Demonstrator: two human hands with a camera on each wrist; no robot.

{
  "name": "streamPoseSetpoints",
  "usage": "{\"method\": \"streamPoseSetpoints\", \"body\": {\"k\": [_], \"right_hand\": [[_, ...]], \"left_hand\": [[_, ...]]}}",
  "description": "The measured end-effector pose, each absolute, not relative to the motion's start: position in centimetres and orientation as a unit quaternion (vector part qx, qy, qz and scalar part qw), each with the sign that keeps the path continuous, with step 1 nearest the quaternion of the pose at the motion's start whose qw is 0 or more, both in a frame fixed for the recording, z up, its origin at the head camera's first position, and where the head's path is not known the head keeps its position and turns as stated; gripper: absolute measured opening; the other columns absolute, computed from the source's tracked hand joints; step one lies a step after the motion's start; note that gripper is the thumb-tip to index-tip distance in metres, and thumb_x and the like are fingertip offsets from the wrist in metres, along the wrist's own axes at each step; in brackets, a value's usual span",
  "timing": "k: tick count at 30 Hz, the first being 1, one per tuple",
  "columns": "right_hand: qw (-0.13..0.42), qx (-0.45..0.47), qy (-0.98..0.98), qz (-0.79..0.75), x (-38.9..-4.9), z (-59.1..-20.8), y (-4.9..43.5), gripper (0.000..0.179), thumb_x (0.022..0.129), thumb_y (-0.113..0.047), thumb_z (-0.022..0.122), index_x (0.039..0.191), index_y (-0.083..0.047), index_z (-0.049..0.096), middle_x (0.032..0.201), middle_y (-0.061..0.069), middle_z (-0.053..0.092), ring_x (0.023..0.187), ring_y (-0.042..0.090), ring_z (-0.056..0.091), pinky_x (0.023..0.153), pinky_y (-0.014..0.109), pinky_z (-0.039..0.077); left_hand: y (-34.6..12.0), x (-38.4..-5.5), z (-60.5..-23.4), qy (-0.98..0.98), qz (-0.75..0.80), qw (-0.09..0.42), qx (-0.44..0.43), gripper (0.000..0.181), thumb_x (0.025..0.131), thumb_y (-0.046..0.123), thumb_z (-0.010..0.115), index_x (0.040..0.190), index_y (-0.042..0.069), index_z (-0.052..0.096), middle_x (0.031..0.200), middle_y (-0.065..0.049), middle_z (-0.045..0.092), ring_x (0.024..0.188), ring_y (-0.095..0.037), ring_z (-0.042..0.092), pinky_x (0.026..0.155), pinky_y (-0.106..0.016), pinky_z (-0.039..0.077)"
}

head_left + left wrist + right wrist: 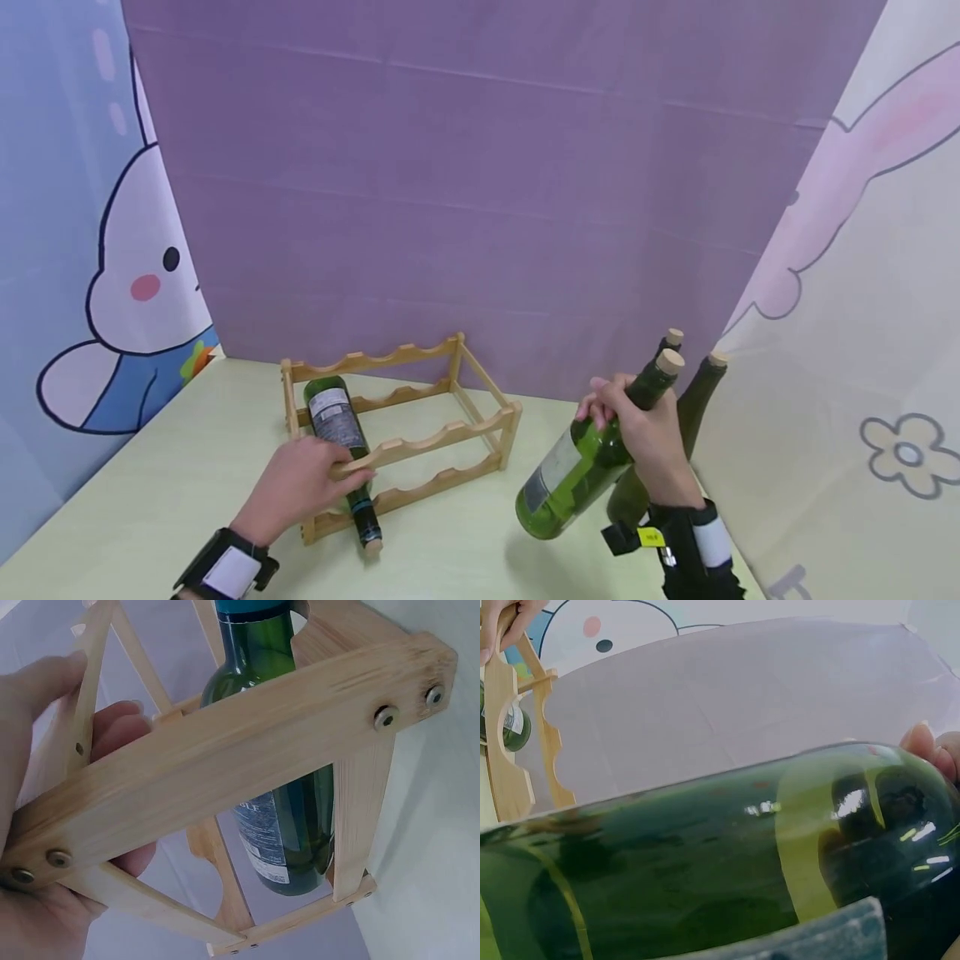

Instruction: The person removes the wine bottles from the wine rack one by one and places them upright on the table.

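Note:
My left hand (303,485) grips the upper front rail of a wooden wine rack (442,435) near its left end. A green wine bottle (335,417) with a cork lies in the rack's leftmost place, its neck pointing toward the front; the left wrist view shows the same bottle (266,847) behind the frame's bars. At the right, my right hand (651,437) holds a second green wine bottle (570,479) around its neck and shoulder. That bottle is tilted, cork up to the right and base down to the left, raised over the table.
Behind the right hand stand two more corked bottles, a dark green bottle (697,404) and another whose cork (674,337) shows above the held one. A purple backdrop (480,208) rises behind the pale table (150,492). Printed cloth (847,350) borders the right side.

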State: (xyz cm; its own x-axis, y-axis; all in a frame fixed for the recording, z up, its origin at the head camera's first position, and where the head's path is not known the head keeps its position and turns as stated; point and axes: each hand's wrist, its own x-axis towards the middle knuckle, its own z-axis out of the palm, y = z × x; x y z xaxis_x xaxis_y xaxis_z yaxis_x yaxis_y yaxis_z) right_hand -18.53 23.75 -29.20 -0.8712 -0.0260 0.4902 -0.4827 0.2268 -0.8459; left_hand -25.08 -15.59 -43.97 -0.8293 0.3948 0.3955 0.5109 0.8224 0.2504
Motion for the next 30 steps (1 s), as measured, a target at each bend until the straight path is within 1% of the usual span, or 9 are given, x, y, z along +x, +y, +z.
{"method": "streamPoseSetpoints", "body": {"k": [5, 13, 16, 20, 27, 30], "right_hand": [[0.191, 0.157, -0.763, 0.597, -19.0, -29.2, 24.0, 0.042, 0.098, -0.022, 0.062, 0.066, -0.003, 0.044, 0.057, 0.005, 0.054, 0.067, 0.030, 0.065, 0.075, 0.044, 0.051], [0.204, 0.123, -0.764, 0.599, -19.8, -29.4, 24.0, 0.041, 0.096, -0.024, 0.064, 0.070, 0.002, 0.046, 0.058, 0.009, 0.054, 0.068, 0.035, 0.064, 0.077, 0.046, 0.051], [0.208, 0.114, -0.767, 0.596, -20.2, -29.6, 24.1, 0.042, 0.097, -0.025, 0.064, 0.071, 0.002, 0.046, 0.059, 0.009, 0.054, 0.069, 0.034, 0.065, 0.076, 0.045, 0.051], [0.220, 0.099, -0.774, 0.586, -20.8, -29.8, 24.3, 0.042, 0.096, -0.026, 0.064, 0.071, 0.002, 0.048, 0.060, 0.010, 0.055, 0.071, 0.033, 0.065, 0.076, 0.045, 0.051], [0.234, 0.082, -0.776, 0.580, -22.3, -29.7, 24.8, 0.039, 0.096, -0.025, 0.064, 0.072, 0.002, 0.052, 0.061, 0.008, 0.058, 0.071, 0.031, 0.067, 0.076, 0.041, 0.052], [0.240, 0.077, -0.775, 0.579, -22.9, -29.6, 25.1, 0.038, 0.096, -0.024, 0.064, 0.072, 0.003, 0.053, 0.061, 0.008, 0.059, 0.070, 0.031, 0.067, 0.076, 0.040, 0.053]], "left_hand": [[-15.6, -25.2, -43.9, -0.941, -0.168, 0.169, -0.241, 0.037, 0.084, 0.050, 0.072, 0.061, 0.026, 0.056, 0.047, 0.014, 0.033, 0.047, -0.004, 0.035, 0.048, -0.023, 0.026], [-15.6, -25.5, -44.1, -0.936, -0.171, 0.180, -0.251, 0.038, 0.086, 0.050, 0.070, 0.060, 0.026, 0.055, 0.047, 0.015, 0.034, 0.046, -0.004, 0.035, 0.048, -0.023, 0.026], [-15.6, -25.5, -44.3, -0.935, -0.168, 0.184, -0.254, 0.040, 0.086, 0.051, 0.069, 0.059, 0.027, 0.052, 0.048, 0.015, 0.035, 0.047, -0.004, 0.035, 0.050, -0.024, 0.027], [-15.5, -25.4, -44.3, -0.935, -0.167, 0.185, -0.253, 0.040, 0.086, 0.051, 0.069, 0.059, 0.027, 0.053, 0.048, 0.015, 0.036, 0.048, -0.006, 0.036, 0.051, -0.025, 0.027], [-15.5, -25.3, -44.3, -0.938, -0.165, 0.190, -0.239, 0.039, 0.085, 0.051, 0.070, 0.059, 0.026, 0.056, 0.046, 0.013, 0.033, 0.046, -0.007, 0.035, 0.049, -0.025, 0.025], [-15.3, -25.3, -44.3, -0.937, -0.164, 0.197, -0.240, 0.040, 0.085, 0.052, 0.070, 0.058, 0.026, 0.055, 0.046, 0.014, 0.033, 0.046, -0.007, 0.035, 0.049, -0.026, 0.026]]}}
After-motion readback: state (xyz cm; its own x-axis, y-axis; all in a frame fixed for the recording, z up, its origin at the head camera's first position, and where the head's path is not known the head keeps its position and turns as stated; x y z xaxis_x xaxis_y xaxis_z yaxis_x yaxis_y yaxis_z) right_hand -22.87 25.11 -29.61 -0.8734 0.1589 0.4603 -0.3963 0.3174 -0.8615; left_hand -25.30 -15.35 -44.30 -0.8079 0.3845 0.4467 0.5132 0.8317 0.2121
